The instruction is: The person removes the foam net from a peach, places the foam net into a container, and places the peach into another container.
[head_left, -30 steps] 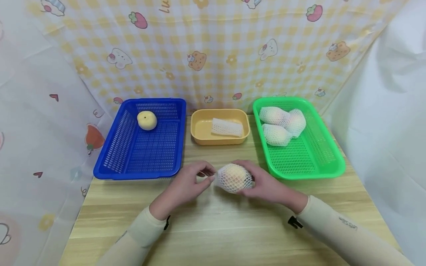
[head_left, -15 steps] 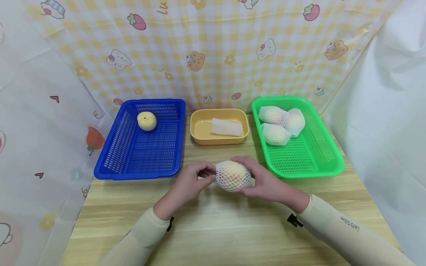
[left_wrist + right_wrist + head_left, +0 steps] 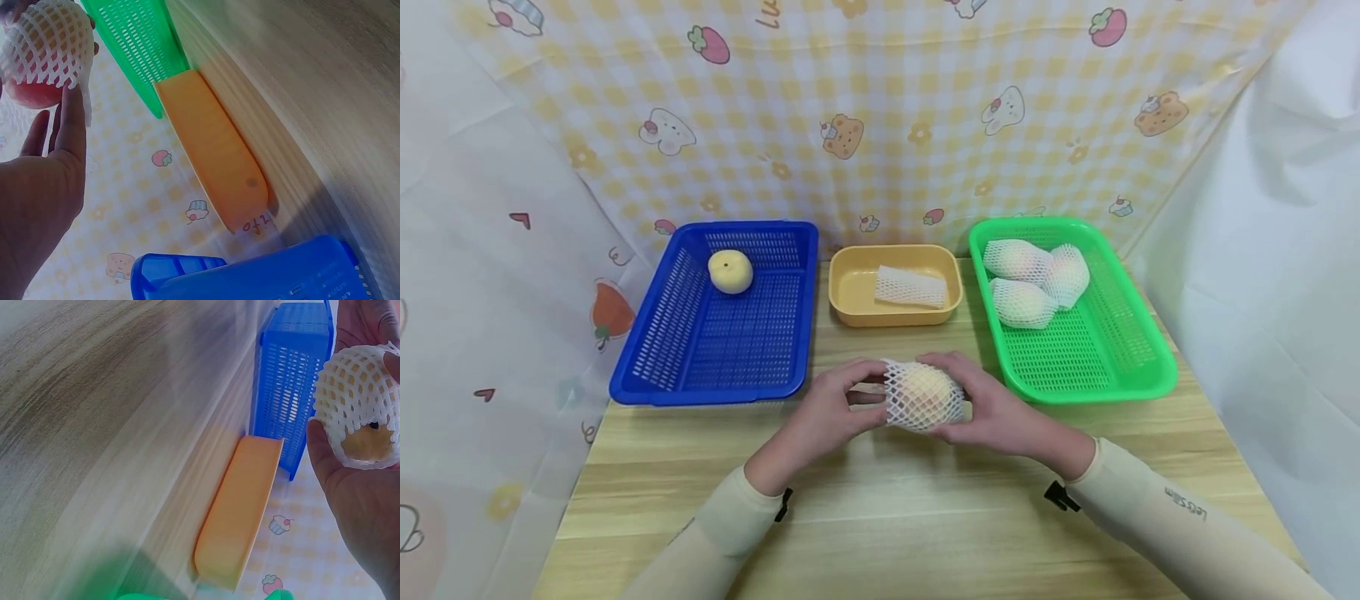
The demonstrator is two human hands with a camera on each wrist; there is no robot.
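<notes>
In the head view a peach (image 3: pixel 924 395) in a white foam net sleeve is held above the table between both hands. My right hand (image 3: pixel 992 408) grips the covered peach from the right, fingers behind and thumb in front. My left hand (image 3: pixel 842 402) holds the sleeve's left edge, its thumb and fingers spread apart at the opening. In the left wrist view the peach's red skin (image 3: pixel 39 95) shows below the net's edge. A yellowish end with a dark stem spot shows through the sleeve's opening in the right wrist view, inside the foam net (image 3: pixel 353 387).
A blue basket (image 3: pixel 711 395) at left holds one bare peach (image 3: pixel 731 272). The yellow tray (image 3: pixel 895 319) at back centre holds a flat foam net (image 3: pixel 912 287). At right, a green basket (image 3: pixel 1093 393) holds three netted peaches (image 3: pixel 1022 303). A patterned cloth (image 3: pixel 917 108) hangs behind.
My left fingers have come from beside the sleeve to its left edge and spread it wider. The peach has shifted slightly, still in my right hand.
</notes>
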